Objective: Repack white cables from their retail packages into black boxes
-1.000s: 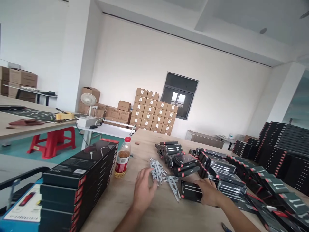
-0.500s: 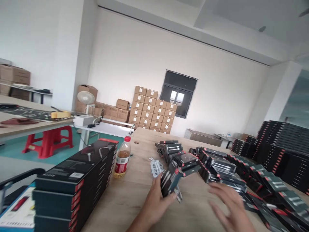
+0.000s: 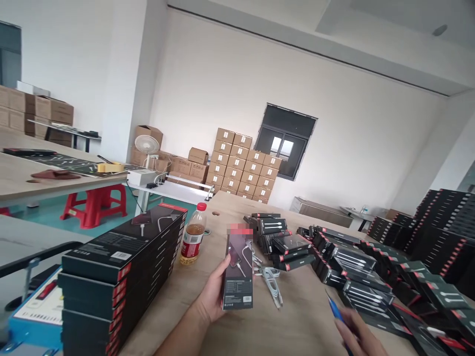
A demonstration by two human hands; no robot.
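My left hand [image 3: 212, 295] grips a slim black box [image 3: 237, 284] by its left side, thumb on the front. A phone and a white cable are printed on the box, which is held up with its panel towards me. At the lower right, my right hand [image 3: 359, 332] is closed around a blue pen [image 3: 335, 307], its thin tip pointing up and left; the hand is a little blurred. Behind the held box, a bundled white cable [image 3: 271, 283] lies on the table.
A tall stack of black boxes [image 3: 111, 262] stands at the left, beside a drink bottle [image 3: 193, 235] with a red cap. Black boxes [image 3: 293, 242] lie in a loose pile beyond the cables. More boxes [image 3: 365, 291] fill the wooden table's [image 3: 293, 316] right side.
The box in my left hand has turned from tilted to upright, its printed panel now facing me. My right hand has moved lower and now shows a blue pen in it.
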